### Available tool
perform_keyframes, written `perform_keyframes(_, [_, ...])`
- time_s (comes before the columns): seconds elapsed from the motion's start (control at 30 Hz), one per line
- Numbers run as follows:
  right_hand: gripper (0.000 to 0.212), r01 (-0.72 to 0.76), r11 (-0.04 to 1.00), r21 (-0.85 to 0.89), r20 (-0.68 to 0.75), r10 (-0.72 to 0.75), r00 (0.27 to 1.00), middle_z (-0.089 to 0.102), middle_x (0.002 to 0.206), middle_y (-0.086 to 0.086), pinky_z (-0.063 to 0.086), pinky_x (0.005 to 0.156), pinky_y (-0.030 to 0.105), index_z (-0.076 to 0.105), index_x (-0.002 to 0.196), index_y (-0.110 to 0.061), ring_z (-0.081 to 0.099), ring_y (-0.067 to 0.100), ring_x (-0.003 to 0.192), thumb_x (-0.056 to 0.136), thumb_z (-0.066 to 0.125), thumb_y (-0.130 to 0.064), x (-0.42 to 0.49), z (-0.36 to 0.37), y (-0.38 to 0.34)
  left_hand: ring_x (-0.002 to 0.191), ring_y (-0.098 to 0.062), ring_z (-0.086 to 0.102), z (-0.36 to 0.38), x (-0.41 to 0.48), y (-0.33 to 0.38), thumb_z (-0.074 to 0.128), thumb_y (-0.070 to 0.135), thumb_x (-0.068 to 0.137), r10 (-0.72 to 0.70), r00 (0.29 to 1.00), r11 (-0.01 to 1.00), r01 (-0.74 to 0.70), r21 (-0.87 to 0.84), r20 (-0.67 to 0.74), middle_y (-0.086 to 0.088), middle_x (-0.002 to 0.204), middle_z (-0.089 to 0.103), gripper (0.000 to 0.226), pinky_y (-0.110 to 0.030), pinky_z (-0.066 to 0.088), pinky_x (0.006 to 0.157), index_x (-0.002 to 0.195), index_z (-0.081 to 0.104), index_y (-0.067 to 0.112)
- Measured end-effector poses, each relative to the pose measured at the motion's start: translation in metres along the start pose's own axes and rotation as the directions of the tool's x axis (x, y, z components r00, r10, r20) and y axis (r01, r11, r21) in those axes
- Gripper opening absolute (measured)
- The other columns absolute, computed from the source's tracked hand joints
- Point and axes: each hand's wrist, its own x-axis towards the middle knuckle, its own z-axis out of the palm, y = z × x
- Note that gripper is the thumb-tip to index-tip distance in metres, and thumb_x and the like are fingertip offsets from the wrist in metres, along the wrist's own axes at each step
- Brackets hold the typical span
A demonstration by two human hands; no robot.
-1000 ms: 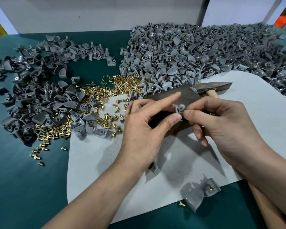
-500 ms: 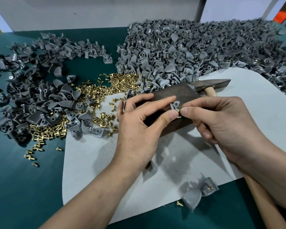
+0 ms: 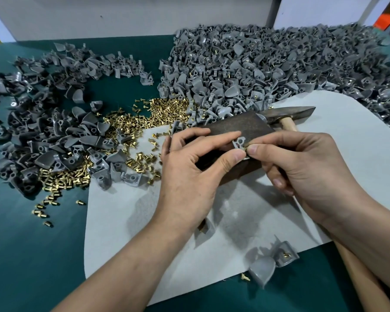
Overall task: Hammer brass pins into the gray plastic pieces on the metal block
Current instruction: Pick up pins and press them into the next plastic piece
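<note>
Centre frame, over the block [image 3: 241, 127], left hand [image 3: 189, 176] pinches a piece [image 3: 239, 143] while right hand [image 3: 306, 172] pinches a pin [image 3: 245, 150] at its hole (hammer [image 3: 288, 112] lies idle); upper-right pile [image 3: 268, 64] looks pinned, left pile [image 3: 43, 131] awaits.

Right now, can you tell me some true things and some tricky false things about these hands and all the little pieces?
1. The left hand pinches a gray plastic piece. True.
2. The right hand swings the hammer. False: its fingertips pinch a brass pin; the hammer's head rests by the metal block.
3. Loose brass pins lie left of the metal block. True.
4. The table cover is red. False: it is green.
</note>
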Motion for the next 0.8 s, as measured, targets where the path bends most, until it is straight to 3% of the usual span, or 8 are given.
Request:
perform_keyframes(0.17, [0.005,0.023,0.999,-0.047,0.022,-0.022,1.0,0.052,0.045,0.0,0.027,0.033,0.013,0.075,0.07,-0.015,0.039,0.009,0.03,0.066,0.075,-0.018,-0.0013,-0.0035,-0.0011,0.117,-0.001,0.044,-0.0004,0.0007,-0.0006,0.066,0.054,0.062,0.01,1.0,1.0,-0.01,0.012,0.012,0.01,0.111,0.058,0.033,-0.042,0.038,0.107,0.095,0.067,0.056])
perform_keyframes(0.43, [0.02,0.096,0.991,-0.097,0.002,-0.096,0.995,0.05,0.042,0.0,0.027,0.032,0.012,0.074,0.071,-0.015,0.037,0.009,0.03,0.059,0.072,-0.031,-0.0021,-0.0007,-0.0001,0.107,0.005,0.043,-0.0017,0.0005,0.0029,0.064,0.048,0.07,0.067,0.997,0.998,-0.068,0.02,0.031,0.052,0.095,0.05,0.027,-0.048,0.038,0.103,0.097,0.066,0.048])
perform_keyframes(0.8, [0.025,0.145,0.984,-0.107,0.009,-0.144,0.989,0.048,0.04,-0.002,0.026,0.034,0.01,0.074,0.071,-0.018,0.035,0.009,0.029,0.057,0.072,-0.038,-0.001,0.0007,0.0043,0.11,0.005,0.043,-0.0019,0.0007,0.0018,0.065,0.048,0.069,0.044,0.998,0.999,-0.044,-0.003,0.038,0.048,0.098,0.052,0.028,-0.045,0.036,0.106,0.098,0.066,0.049])
